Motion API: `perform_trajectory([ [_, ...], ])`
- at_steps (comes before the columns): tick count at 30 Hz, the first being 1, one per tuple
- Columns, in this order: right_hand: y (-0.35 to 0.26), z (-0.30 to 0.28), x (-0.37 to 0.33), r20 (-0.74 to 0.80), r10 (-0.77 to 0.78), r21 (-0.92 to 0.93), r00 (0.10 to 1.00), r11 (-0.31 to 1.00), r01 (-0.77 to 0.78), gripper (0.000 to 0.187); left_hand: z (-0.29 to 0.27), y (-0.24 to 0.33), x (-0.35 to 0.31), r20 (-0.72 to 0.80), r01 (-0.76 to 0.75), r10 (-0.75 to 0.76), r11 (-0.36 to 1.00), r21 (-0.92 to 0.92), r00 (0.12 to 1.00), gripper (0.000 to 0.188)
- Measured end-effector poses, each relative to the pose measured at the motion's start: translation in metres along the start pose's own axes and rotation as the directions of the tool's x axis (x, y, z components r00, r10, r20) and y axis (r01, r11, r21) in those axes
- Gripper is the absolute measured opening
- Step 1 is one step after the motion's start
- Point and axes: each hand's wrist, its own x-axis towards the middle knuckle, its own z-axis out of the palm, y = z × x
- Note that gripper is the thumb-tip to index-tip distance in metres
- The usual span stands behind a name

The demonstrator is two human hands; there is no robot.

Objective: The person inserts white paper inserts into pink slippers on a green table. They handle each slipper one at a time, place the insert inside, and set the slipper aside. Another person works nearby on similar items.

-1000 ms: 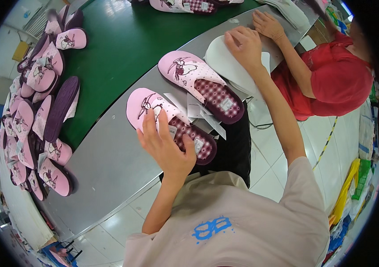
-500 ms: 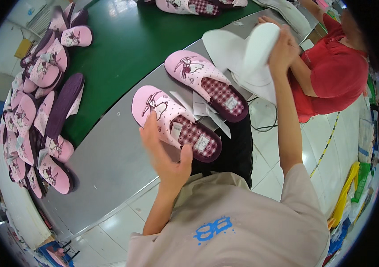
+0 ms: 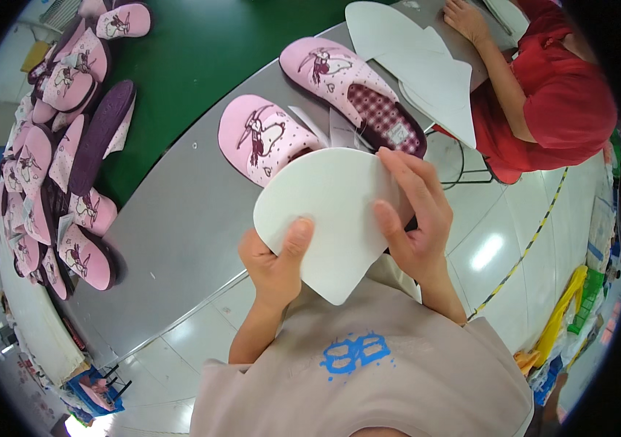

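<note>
One white sheet (image 3: 329,226): ctr. of frame, in both hands, rounded at top, pointed at bottom.
L hand (image 3: 274,271): grip closed on sheet's lower-left edge, thumb on upper face.
R hand (image 3: 421,218): grip closed on sheet's right edge, thumb on face.
Near slipper (image 3: 258,138): pink, upper ctr., rear hidden by sheet.
Far slipper (image 3: 332,69): just beside, up & right; plaid insole visible.
Bench (image 3: 172,240): grey, w/ green surface (image 3: 201,51) at top.
Slipper pile (image 3: 41,175): left side of frame.
White sheets (image 3: 427,65): upper right, nr. co-worker (image 3: 569,109) in red.
</note>
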Motion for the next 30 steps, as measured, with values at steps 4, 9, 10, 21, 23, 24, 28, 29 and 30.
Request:
perform_trajectory([
  [4,-0.009,0.0,-0.017,0.306,0.13,0.428,0.943,0.866,-0.258,0.077,0.001,-0.014,-0.003,-0.103,-0.067,0.061,0.997,-0.048,0.993,0.034],
  [9,-0.013,0.009,-0.027,0.415,0.135,0.664,0.9,0.631,-0.4,0.07,0.015,0.001,0.012,-0.091,-0.069,0.057,0.988,-0.136,0.994,0.074],
  [10,-0.011,0.006,-0.029,0.465,0.157,0.646,0.871,0.613,-0.455,0.069,0.022,0.005,0.02,-0.056,-0.061,0.048,0.968,-0.242,0.997,0.086],
  [21,-0.005,0.013,-0.033,0.486,0.353,0.691,0.799,0.404,-0.599,0.07,0.02,-0.018,0.028,0.161,-0.097,0.144,0.959,-0.267,0.976,0.15],
  [23,-0.006,0.012,-0.032,0.474,0.342,0.709,0.811,0.399,-0.582,0.069,0.027,-0.008,0.027,0.133,-0.022,0.058,0.967,-0.255,0.989,0.157],
  [24,-0.007,0.012,-0.031,0.468,0.336,0.717,0.818,0.396,-0.573,0.069,0.031,-0.003,0.028,0.109,0.024,0.003,0.97,-0.242,0.994,0.161],
  [28,-0.009,0.009,-0.028,0.443,0.325,0.716,0.836,0.433,-0.548,0.069,0.036,0.003,0.029,0.069,0.077,-0.062,0.966,-0.247,0.996,0.162],
  [29,-0.008,0.008,-0.026,0.441,0.318,0.709,0.839,0.451,-0.543,0.069,0.03,-0.002,0.029,0.099,0.046,-0.019,0.959,-0.278,0.995,0.16],
  [30,-0.008,0.007,-0.026,0.439,0.311,0.701,0.843,0.468,-0.538,0.068,0.025,-0.008,0.029,0.127,0.017,0.024,0.95,-0.31,0.992,0.159],
])
